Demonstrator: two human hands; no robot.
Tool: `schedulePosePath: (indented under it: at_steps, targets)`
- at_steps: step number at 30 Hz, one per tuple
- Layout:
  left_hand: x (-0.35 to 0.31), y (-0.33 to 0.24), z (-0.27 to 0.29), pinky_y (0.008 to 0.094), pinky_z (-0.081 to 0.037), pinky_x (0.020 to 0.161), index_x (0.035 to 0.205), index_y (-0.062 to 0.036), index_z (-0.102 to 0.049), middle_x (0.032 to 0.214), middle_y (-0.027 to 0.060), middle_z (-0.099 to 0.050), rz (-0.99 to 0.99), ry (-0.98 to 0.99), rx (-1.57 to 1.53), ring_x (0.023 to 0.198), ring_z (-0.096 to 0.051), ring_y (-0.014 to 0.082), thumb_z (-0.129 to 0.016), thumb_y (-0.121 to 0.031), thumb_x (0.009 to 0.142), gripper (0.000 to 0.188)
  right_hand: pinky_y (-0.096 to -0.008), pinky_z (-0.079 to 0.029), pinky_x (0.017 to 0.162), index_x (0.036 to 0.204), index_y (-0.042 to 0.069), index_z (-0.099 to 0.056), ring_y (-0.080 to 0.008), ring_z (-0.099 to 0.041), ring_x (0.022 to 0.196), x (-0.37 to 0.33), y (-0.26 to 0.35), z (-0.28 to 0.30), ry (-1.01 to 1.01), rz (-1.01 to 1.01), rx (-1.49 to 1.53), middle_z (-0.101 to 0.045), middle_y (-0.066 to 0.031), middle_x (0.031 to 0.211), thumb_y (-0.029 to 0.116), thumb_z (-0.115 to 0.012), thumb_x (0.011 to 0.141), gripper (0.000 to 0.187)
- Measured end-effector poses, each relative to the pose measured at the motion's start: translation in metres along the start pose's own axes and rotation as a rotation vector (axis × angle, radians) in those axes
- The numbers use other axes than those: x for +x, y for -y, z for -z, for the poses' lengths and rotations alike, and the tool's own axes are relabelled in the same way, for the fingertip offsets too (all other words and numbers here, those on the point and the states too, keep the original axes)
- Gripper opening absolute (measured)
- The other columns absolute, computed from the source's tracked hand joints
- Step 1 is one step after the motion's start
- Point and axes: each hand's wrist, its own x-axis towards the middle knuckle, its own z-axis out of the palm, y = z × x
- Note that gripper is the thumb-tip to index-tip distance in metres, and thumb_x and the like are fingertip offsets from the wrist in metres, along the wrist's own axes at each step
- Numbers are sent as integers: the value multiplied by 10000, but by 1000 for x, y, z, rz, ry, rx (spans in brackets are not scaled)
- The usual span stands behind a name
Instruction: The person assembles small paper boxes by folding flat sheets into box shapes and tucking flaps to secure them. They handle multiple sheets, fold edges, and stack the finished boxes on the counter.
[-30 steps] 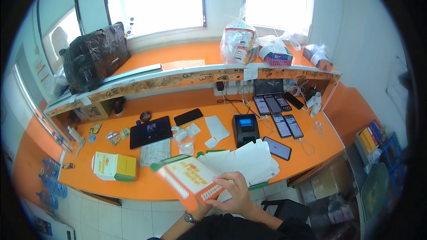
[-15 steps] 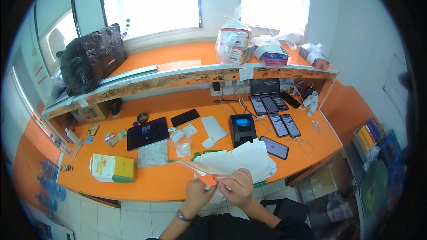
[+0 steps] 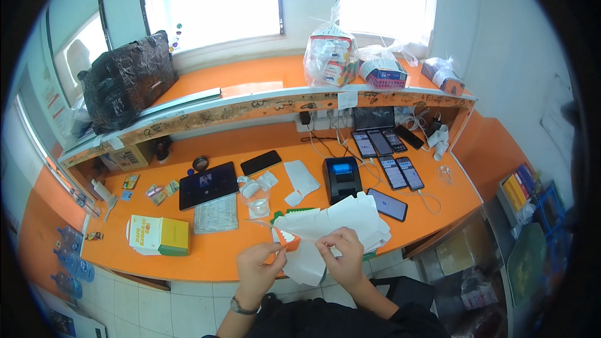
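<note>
Near the front edge of the orange desk, my left hand (image 3: 258, 270) and my right hand (image 3: 343, 251) face each other, thumb and fingertips of each pinched together. Between them is a thin orange-and-white printed sheet (image 3: 289, 239), seen nearly edge-on. My left fingertips are at its near orange corner; my right fingertips grip its right end. Just beyond lies a loose pile of white paper (image 3: 350, 218). One white sheet (image 3: 305, 264) hangs down between my hands. Something green (image 3: 294, 212) shows under the pile, largely covered.
A yellow-and-white stack of boxes (image 3: 159, 236) stands left. Behind are a tablet (image 3: 208, 186), clear plastic wrap (image 3: 255, 194), a black printer (image 3: 342, 178) and several phones (image 3: 400, 173) with cables. The raised shelf (image 3: 250, 76) holds a black wrapped bundle (image 3: 130, 81) and bagged boxes (image 3: 330, 56).
My hands have moved apart, the left one leftward and down. The orange-and-white sheet has turned from showing its face to nearly edge-on. More of the hanging white sheet shows.
</note>
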Motion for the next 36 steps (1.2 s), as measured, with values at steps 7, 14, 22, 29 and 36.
schedulePosePath:
  at_steps: [7, 14, 22, 29, 36]
  targets:
    - [-6, -9, -26, 275, -479, 563, 810, 13, -693, 740, 121, -672, -74, -216, -30, 624, -640, 207, -726, -9, 743, 78, -222, -391, 544, 786, -8, -653, -82, -488, 600, -7, 18, -17, -16, -304, 406, -557, -47, 697, 49, -712, 801, 82]
    - [-11, -15, -26, 279, -441, 554, 817, 29, -675, 676, 117, -622, 67, -161, -187, 587, -588, 199, -710, 8, 746, 82, -229, -382, 497, 754, -3, -653, -102, -486, 557, -7, 26, -17, -40, -92, 212, -537, -55, 663, 17, -731, 759, 80]
    - [-18, -17, -33, 283, -424, 526, 931, 28, -687, 675, 143, -616, -22, -211, -74, 562, -582, 207, -669, 13, 790, 143, -279, -365, 472, 707, 29, -614, -168, -477, 535, -9, 29, -25, -90, -94, 244, -511, -59, 622, -19, -735, 722, 131]
    - [-28, -15, -40, 273, -467, 563, 1005, 50, -671, 721, 172, -645, -25, -242, -72, 619, -640, 233, -647, 21, 813, 196, -260, -364, 470, 715, 13, -621, -146, -475, 521, -9, 29, -25, -100, -98, 281, -517, -57, 624, -4, -740, 739, 123]
    - [-25, -12, -49, 343, -517, 670, 1235, 106, -500, 979, 247, -638, -165, -156, -43, 798, -652, 349, -550, 102, 802, 436, -267, -383, 492, 728, 6, -632, -162, -500, 536, -7, 27, -28, -77, -101, 249, -545, -61, 637, -15, -734, 731, 104]
